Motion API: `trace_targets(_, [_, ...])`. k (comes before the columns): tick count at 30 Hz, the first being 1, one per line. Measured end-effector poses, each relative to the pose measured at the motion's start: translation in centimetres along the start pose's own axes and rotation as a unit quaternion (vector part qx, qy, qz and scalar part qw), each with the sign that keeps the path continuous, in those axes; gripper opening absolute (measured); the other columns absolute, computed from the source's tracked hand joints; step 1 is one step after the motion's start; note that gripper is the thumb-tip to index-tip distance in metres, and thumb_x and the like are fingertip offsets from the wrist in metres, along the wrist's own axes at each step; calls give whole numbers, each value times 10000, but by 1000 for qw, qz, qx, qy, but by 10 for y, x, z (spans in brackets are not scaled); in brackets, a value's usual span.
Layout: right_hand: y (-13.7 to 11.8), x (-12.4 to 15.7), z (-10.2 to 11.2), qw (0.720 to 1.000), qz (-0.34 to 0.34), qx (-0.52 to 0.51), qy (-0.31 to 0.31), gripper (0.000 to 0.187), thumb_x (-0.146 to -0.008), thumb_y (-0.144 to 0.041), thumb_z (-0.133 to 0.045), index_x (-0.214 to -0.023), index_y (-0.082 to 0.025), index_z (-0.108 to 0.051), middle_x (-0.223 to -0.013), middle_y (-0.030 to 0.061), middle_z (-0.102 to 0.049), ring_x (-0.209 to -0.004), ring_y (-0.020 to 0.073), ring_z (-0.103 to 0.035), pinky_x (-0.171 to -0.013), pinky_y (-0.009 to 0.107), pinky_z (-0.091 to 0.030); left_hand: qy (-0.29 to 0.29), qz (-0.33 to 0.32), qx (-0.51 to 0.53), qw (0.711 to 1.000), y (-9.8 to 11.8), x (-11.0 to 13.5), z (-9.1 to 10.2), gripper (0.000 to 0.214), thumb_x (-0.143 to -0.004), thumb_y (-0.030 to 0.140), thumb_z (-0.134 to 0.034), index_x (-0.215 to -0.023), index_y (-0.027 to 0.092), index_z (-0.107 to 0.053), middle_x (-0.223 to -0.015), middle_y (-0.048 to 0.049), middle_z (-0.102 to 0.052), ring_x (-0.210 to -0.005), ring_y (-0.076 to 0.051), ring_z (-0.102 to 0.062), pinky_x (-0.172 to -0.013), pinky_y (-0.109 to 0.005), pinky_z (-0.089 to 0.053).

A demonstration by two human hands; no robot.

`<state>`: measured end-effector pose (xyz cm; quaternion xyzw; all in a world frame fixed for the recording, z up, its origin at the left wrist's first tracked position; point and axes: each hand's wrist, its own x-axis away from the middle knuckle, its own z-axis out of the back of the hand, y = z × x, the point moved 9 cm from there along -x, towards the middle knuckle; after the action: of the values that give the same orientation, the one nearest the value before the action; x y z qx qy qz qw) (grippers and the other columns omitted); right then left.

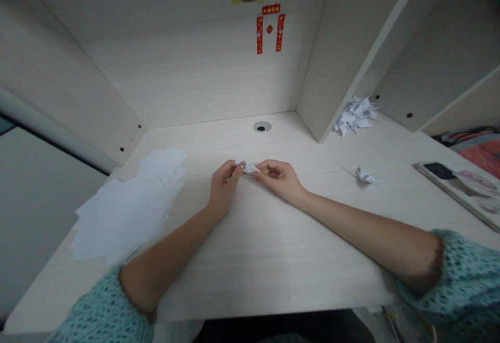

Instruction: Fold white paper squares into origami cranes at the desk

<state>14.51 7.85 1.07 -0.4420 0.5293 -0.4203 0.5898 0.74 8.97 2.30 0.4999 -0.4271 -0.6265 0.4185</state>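
While left hand (223, 187) and right hand (284, 179) pinch one folded paper (250, 167), a paper heap (356, 116) lies in an open bay (414, 74)

Where the worktop (281, 265) runs between its front and back edges, the folded paper is held about midway along, its left end between the thumb and bent fingers of the left hand, its right end between the thumb and curled fingers of the right; both hands are closed to a narrow pinch, and whether the paper touches the surface cannot be told.

Right of an upright panel (351, 51), the bay holds the heap, white folded pieces tangled together with points sticking out, partly hidden by the panel. Nearer the front edge, apart from the heap, a single folded figure (365, 176) rests on the worktop. Farther right lies a phone (455, 189) in a decorated case, with red fabric (482, 152) behind it.

Along the left edge, overlapping white sheets (125, 210) spread from near the back left corner toward the front. Close to the back edge, a round cable insert (262, 126) with a dark opening is set into the worktop
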Motion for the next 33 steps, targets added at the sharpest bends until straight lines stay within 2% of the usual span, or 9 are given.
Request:
trace_targets(3, [-14, 2, 14, 994, 60, 60, 74, 193, -734, -361, -682, -802, -181, -695, -767, 40, -691, -686, 152, -601, -655, 278, -457, 10, 34, -12, 999, -7, -1, 2, 261, -821, 410, -542, -846, 186, -673, -786, -15, -665, -747, -144, -588, -734, -260, -435])
trace_targets(7, [-32, 8, 24, 970, 136, 158, 128, 117, -763, -303, -663, -788, -195, -700, -711, 29, -637, -650, 144, -551, -615, 275, -432, -6, 61, -43, 997, -12, 1, -1, 359, -823, 476, -507, -845, 179, -707, -783, -37, -692, -765, -171, -613, -763, -288, -442])
trace_targets(10, [-39, 11, 17, 951, 180, 229, 101, 71, -779, -253, -638, -754, -204, -683, -656, 17, -583, -658, 153, -530, -610, 279, -423, -25, 39, -55, 997, -8, 2, -5, 387, -831, 485, -489, -749, 171, -699, -774, -36, -692, -785, -178, -608, -770, -288, -436])
trace_targets(12, [-43, 14, 11, 941, 207, 258, 73, 69, -791, -220, -617, -812, -215, -683, -695, 26, -594, -721, 170, -549, -657, 296, -436, -32, 25, -56, 998, -5, 3, -6, 363, -825, 473, -507, -726, 170, -683, -779, -25, -685, -790, -175, -598, -766, -280, -430])
trace_targets(17, [-47, 18, -3, 928, 243, 282, 0, 225, -834, -210, -568, -1040, -248, -650, -889, 56, -626, -858, 189, -575, -781, 329, -461, -25, 31, -53, 998, -5, 0, -4, 334, -815, 450, -524, -673, 166, -627, -676, 7, -600, -698, -142, -535, -690, -252, -404])
trace_targets(21, [-49, 18, -10, 919, 261, 293, -36, 289, -862, -140, -490, -1084, -255, -634, -930, 63, -617, -893, 186, -569, -799, 331, -464, -14, 36, -45, 998, -8, -2, 0, 328, -821, 432, -515, -644, 168, -594, -638, 16, -546, -659, -129, -488, -657, -242, -380])
trace_targets(26, [-51, 19, -13, 913, 283, 288, -52, 325, -880, -118, -445, -1108, -263, -626, -980, 63, -610, -931, 176, -561, -828, 327, -462, 2, 26, -36, 999, -8, -3, 3, 323, -841, 411, -485, -631, 175, -549, -628, 23, -510, -639, -121, -457, -651, -237, -362])
trace_targets(30, [-51, 19, -10, 921, 271, 277, -46, 320, -881, -138, -452, -1118, -272, -620, -987, 65, -603, -944, 185, -563, -832, 340, -464, -43, -2, -63, 997, -1, 0, -5, 310, -849, 388, -471, -624, 179, -510, -614, 32, -467, -622, -117, -429, -620, -235, -343])
trace_targets(33, [-50, 18, -8, 929, 258, 261, -43, 302, -872, -145, -471, -1085, -279, -639, -967, 61, -598, -925, 187, -569, -818, 342, -468, -51, -1, -88, 995, 1, 3, -7, 308, -850, 398, -465, -637, 181, -518, -613, 32, -455, -617, -119, -421, -596, -236, -332])
